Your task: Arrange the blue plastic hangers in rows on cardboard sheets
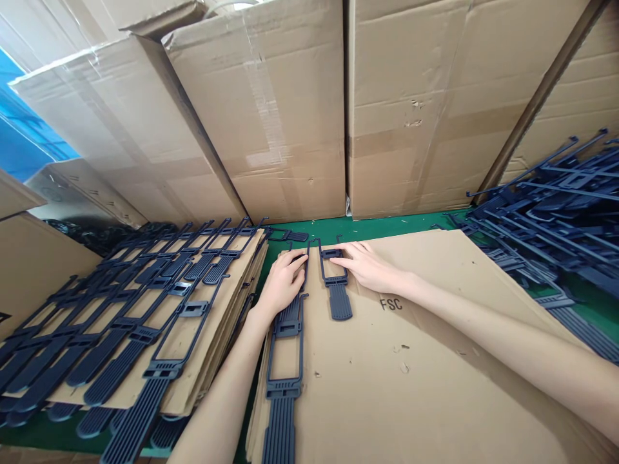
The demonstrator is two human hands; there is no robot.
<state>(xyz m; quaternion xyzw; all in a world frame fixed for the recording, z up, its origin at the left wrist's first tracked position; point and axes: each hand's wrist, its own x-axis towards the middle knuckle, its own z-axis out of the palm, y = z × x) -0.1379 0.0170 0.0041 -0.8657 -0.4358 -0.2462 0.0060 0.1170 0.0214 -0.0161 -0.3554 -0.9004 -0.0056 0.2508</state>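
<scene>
On the cardboard sheet (435,361), my right hand (370,267) has its thumb and fingers at the upper frame of a dark plastic bracket (341,303), which has a ribbed tongue and lies flat. My left hand (283,283) curls over a second, similar bracket (291,308) at the sheet's left edge, its fingertips on the frame's side bar; much of that part is hidden beneath the hand. Nearer to me, another bracket (283,390) lies in line along the same edge, tongue towards me.
To the left, several brackets (159,370) lie in rows on a stack of cardboard sheets (207,367). A tangled heap of brackets (561,212) is at the right. Large cardboard boxes (290,116) stand behind the green table surface (382,225). One loose bracket (290,236) lies beyond the stacks.
</scene>
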